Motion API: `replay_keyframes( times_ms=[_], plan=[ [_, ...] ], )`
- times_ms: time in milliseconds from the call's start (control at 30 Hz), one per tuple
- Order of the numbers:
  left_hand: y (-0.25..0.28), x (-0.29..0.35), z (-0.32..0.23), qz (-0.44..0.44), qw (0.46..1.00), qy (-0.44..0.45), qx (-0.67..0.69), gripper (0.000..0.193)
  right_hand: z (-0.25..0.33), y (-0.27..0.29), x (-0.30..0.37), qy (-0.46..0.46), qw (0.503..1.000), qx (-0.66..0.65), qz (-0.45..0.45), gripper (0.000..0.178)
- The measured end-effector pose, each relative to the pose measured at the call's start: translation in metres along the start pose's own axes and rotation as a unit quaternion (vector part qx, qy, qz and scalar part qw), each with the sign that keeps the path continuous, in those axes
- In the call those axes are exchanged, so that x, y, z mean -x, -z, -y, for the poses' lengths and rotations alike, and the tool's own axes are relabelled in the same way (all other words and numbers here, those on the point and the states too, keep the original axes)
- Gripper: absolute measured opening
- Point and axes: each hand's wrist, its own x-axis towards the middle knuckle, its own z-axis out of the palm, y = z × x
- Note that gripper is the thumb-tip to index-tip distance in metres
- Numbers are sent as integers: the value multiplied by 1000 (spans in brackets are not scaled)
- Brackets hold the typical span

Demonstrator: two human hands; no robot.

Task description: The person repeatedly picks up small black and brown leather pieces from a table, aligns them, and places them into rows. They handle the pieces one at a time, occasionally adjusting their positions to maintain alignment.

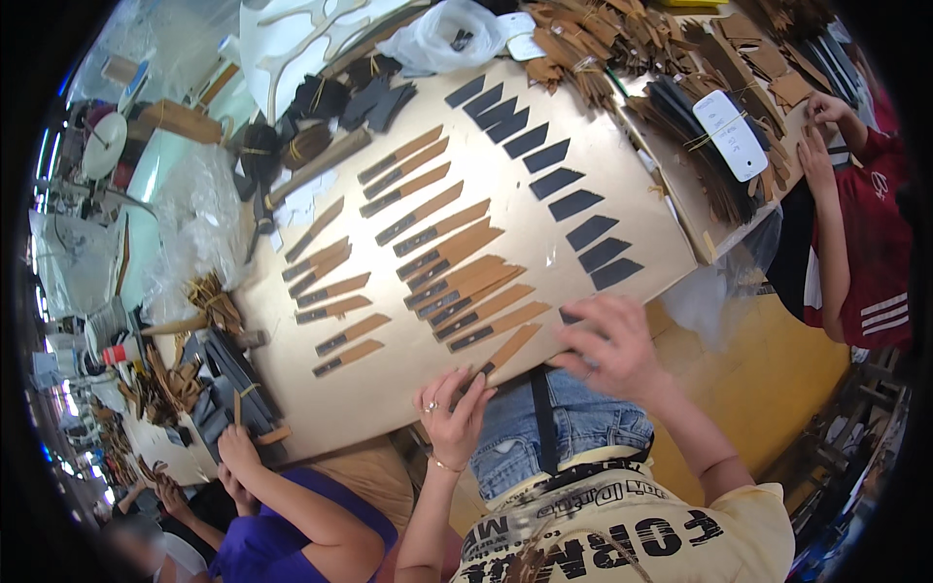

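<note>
At the near edge of the table my left hand (453, 416) is closed, its fingers on the dark end of a brown leather strip (513, 350). To its right my right hand (618, 342), slightly blurred, has its fingers bent around a small black piece (570, 316), mostly hidden by them. Beyond my hands lie rows of brown leather strips (442, 209), slant-cut at one end, with a black piece on the other. A slanting column of loose black leather pieces (575, 203) runs along the right side of the table.
A hammer (301, 185) lies at the table's left side near plastic bags (190, 219). Bundled brown pieces (603, 49) and dark strips with a white tag (729, 136) lie at the far right. People work at the left (292, 525) and the right (850, 233).
</note>
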Motion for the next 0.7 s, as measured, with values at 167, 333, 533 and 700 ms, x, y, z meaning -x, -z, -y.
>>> replay_keyframes(
  times_ms=[167,333,533,700],
  plan=[
    [21,-27,3,92,987,64,118,29,16,-13,-26,69,988,-114,80,32],
    [30,-47,2,194,974,69,99,30,23,-22,-30,86,973,-182,114,35],
    [42,-68,-19,150,980,26,125,25,24,-6,-33,26,963,-237,125,60],
    [52,-105,-41,230,867,206,391,14,-1,34,-59,-203,833,-486,170,92]
  ],
)
